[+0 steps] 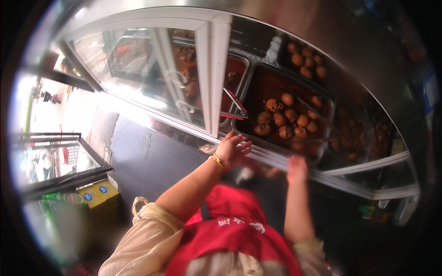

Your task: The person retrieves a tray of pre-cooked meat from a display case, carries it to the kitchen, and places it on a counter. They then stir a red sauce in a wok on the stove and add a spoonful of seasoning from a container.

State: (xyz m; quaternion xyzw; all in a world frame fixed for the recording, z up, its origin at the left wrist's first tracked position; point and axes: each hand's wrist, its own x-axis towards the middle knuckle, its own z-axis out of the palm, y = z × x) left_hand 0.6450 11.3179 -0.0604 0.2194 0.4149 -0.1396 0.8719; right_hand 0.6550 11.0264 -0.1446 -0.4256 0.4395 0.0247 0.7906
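Observation:
My left hand (233, 150), a gold bracelet at its wrist, is by the white frame of a display case's sliding window, with fingers apart and nothing in them. My right hand (297, 167) is blurred at the lower track (272, 157) of the case; its fingers cannot be made out well. Beyond both hands, a metal tray (331, 114) holds round brown eggs (279, 119) in dark red sauce, with a utensil's thin handle among them. Red-handled tongs (238, 103) lie over the rim between this tray and its left neighbour.
White-framed sliding panes (221, 76) cover the case's left part. Another tray of eggs (307, 60) stands farther back, and trays of dark food (348, 134) stand to the right. Yellow boxes (98, 195) are at the lower left, beside a dark-framed glass pane (69, 162).

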